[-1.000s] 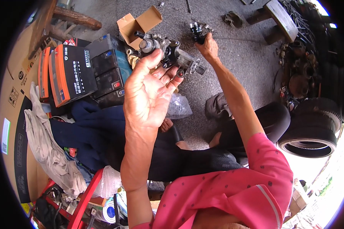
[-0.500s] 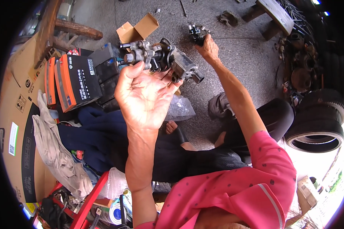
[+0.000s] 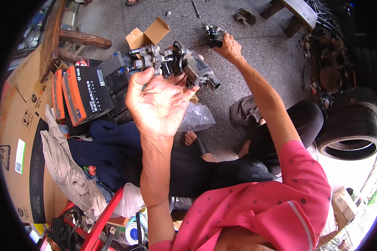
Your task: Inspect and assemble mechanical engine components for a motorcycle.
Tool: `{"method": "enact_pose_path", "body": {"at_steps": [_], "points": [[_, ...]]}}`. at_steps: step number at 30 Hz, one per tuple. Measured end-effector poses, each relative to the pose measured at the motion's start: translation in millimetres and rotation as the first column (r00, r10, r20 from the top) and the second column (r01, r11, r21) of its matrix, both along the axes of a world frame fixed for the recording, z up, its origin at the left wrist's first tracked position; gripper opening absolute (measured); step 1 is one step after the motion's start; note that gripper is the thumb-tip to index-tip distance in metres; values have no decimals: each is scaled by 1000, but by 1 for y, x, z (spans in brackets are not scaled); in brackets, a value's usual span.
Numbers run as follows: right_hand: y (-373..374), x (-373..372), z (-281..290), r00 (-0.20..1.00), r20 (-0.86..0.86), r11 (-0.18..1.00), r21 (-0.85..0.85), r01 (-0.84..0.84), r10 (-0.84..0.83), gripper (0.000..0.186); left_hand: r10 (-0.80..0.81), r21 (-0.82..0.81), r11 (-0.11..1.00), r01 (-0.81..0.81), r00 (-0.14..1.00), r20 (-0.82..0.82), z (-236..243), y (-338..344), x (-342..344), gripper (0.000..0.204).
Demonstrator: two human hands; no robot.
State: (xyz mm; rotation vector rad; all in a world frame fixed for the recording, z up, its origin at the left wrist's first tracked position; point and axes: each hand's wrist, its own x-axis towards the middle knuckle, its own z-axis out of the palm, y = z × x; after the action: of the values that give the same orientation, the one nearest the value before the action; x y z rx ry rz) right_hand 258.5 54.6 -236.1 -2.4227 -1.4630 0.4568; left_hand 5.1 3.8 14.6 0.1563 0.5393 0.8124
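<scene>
My left hand point(image 3: 156, 106), palm up, has its thumb and fingers around a metal throttle body point(image 3: 153, 58). The assembly has silver flanges and stubs on one side and a dark housing point(image 3: 199, 69) with a short round spout on the other. Farther out to the right, my right hand point(image 3: 231, 48) is closed on a small black part with silver fittings point(image 3: 212, 35). That part is held above the grey floor, apart from the throttle body, and its exact kind is too small to tell. Its lower end is hidden by my fingers.
An opened small carton point(image 3: 148, 34) lies beyond my left hand. Black-and-orange battery boxes point(image 3: 88, 92) stand at left, near a wooden stool point(image 3: 52, 37). Clear plastic wrap point(image 3: 197, 117) lies on the floor. Tyres point(image 3: 349, 125) are stacked at right, and a low bench point(image 3: 295, 12) stands far right.
The whole view has shifted slightly, and a sandalled foot now shows at the top edge. Both hands keep their holds; the small black part has turned a little.
</scene>
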Motion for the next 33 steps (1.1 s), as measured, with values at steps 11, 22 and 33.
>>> {"method": "enact_pose_path", "body": {"at_steps": [11,22,33], "points": [[-37,25,174,863,-41,863,-29,-504,503,46,1,-158,987,-20,993,-120,-11,1,1,37],[-124,-54,243,671,-409,742,587,-325,618,34,-17,-215,977,-7,994,-110,-4,-9,3,48],[-138,-66,228,505,-550,704,688,-179,666,25,-85,-189,980,58,987,-133,-3,-15,6,58]]}}
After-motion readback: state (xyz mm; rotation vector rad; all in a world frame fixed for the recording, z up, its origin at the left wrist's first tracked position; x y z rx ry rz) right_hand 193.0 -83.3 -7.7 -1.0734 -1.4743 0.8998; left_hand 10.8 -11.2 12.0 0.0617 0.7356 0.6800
